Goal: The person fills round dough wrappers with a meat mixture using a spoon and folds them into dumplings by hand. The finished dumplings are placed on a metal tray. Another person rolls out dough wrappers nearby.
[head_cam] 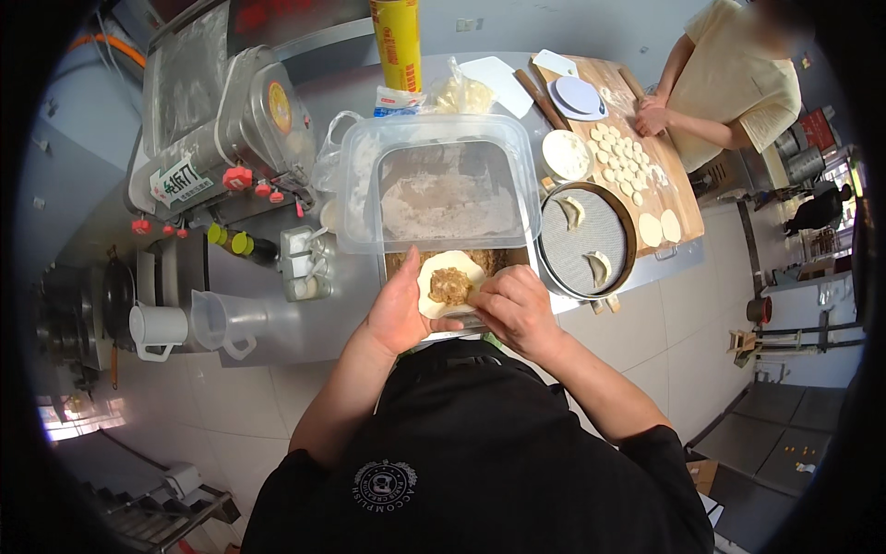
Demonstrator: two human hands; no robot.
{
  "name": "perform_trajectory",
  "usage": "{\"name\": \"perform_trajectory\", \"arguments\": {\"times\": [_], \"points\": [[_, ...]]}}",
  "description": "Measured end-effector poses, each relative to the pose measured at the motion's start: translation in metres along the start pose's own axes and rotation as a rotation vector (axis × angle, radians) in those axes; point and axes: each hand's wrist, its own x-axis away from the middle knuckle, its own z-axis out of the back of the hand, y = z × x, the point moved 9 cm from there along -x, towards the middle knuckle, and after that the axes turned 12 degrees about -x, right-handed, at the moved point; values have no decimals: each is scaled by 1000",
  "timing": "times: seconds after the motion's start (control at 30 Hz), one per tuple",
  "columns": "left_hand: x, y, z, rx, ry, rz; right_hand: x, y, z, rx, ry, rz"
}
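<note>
A round dough wrapper (430,269) rests on my left hand (396,313), whose thumb stands up along its left side. Brown minced filling (450,286) sits in the middle of the wrapper. My right hand (516,305) has its fingers bunched at the wrapper's right edge, and they hide the rim there. Just beyond both hands, a metal pan of the same brown filling (495,259) shows partly. Over its far part sits a translucent plastic bin (437,246) with floury residue inside. To the right, a round mesh sieve (585,232) holds two folded dumplings (572,212).
A co-worker (734,83) stands at a wooden board (682,201) with several dough pieces (619,163) and two flat wrappers (650,230). A flour bowl (567,155) adjoins the sieve. Leftward are a dough machine (228,131), seasoning boxes (304,266) and a plastic jug (225,322).
</note>
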Motion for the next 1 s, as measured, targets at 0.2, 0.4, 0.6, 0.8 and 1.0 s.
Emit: {"name": "perform_trajectory", "arguments": {"times": [0.2,0.4,0.6,0.8,1.0], "points": [[4,-1,-22,-353,-61,-106,-9,-11,16,-85,39,-84],[7,12,-49,-698,-78,-270,-14,-14,27,-105,77,-137],[12,18,-53,-1010,68,-327,-15,-14,30,-114,112,-119],[16,27,-58,-1264,124,-360,-17,-13,32,-63,159,-160],[15,29,-62,-1172,122,-346,-17,-4,27,-88,77,-225]]}}
